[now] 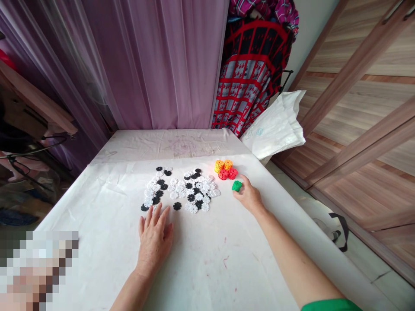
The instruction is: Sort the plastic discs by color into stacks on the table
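Note:
My left hand lies flat on the white tablecloth, fingers spread, just short of a loose scatter of black and white snowflake discs. My right hand rests further right with its fingers curled around a small stack of green discs. Behind the green stack stand two orange stacks and two red stacks, side by side.
A purple curtain hangs behind the table. A red and black patterned cloth hangs at the back right, with a white plastic bag beside the table's right edge. Wooden panelling fills the right side.

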A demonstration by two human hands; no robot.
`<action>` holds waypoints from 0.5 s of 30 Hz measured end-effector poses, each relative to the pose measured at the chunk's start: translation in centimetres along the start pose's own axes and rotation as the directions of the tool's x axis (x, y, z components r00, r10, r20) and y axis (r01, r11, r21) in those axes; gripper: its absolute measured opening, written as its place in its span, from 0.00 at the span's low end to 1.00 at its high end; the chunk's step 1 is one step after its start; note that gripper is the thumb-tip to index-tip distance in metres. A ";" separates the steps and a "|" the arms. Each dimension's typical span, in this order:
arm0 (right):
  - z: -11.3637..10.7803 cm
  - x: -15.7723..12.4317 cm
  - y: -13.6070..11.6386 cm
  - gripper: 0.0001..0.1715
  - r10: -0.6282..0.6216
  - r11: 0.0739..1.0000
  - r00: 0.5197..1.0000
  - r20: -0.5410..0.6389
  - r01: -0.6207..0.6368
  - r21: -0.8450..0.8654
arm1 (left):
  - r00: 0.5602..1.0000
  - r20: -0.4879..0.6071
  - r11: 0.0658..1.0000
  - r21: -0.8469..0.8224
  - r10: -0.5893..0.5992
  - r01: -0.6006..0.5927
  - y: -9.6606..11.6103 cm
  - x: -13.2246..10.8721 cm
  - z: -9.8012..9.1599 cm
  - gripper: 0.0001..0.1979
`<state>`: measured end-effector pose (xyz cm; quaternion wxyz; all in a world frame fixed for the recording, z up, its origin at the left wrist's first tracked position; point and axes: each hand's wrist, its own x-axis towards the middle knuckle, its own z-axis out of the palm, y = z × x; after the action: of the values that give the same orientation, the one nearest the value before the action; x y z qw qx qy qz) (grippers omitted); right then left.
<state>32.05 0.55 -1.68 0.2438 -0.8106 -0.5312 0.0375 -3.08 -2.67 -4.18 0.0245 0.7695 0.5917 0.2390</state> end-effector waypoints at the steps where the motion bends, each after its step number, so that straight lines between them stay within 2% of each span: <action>1: 0.0 0.4 0.3 0.40 0.004 1.000 1.000 -0.011 -0.004 -0.004 | 1.000 -0.006 1.000 0.004 0.004 -0.004 -0.1 0.0 0.1 0.21; 15: 2.0 3.2 1.6 0.43 0.020 0.998 0.999 -0.031 -0.021 -0.056 | 1.000 0.014 1.000 0.029 0.008 -0.008 -0.7 -0.1 0.3 0.21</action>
<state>34.13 3.56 -3.48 0.2285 -0.8230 -0.5199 0.0126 -3.57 -2.47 -4.70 0.0164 0.7738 0.5919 0.2251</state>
